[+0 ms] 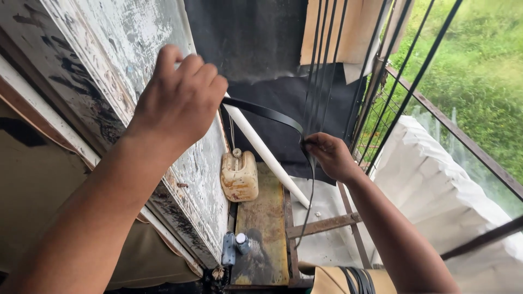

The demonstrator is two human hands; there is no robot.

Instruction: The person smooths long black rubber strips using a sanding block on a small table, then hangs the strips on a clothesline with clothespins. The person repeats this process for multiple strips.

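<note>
While the left hand (pixel 180 98) is raised against the peeling white door (pixel 109 71), its fingers are curled shut around one end of a black strap (pixel 267 113); the grip hides that end, so exactly how it is pinched cannot be told. From there the strap arcs rightward in the air, over a white pipe (pixel 261 152), to the right hand (pixel 329 155), whose fingertips are closed on it near the vertical black bars (pixel 321 60). Below that pinch the strap hangs loose, trailing down past the rusty frame (pixel 321 224). Held between two hands well apart, it looks to be kept taut enough to stay clear of the pipe, with the slack left to drop out of the way.

The pipe leans diagonally from behind the left hand down toward the floor, crossing in front of black sheeting (pixel 256 49) that covers the back wall. A dirty cream jerrycan (pixel 238 177) stands on a stained board (pixel 264 223) just beside the door's edge, and a small blue-grey bottle (pixel 242 243) sits lower on the same board, near the door's bottom corner. To the right, white fabric (pixel 436 179) is draped along the railing (pixel 463 147), with green grass beyond. More black straps (pixel 357 279) lie bundled at the bottom edge.
</note>
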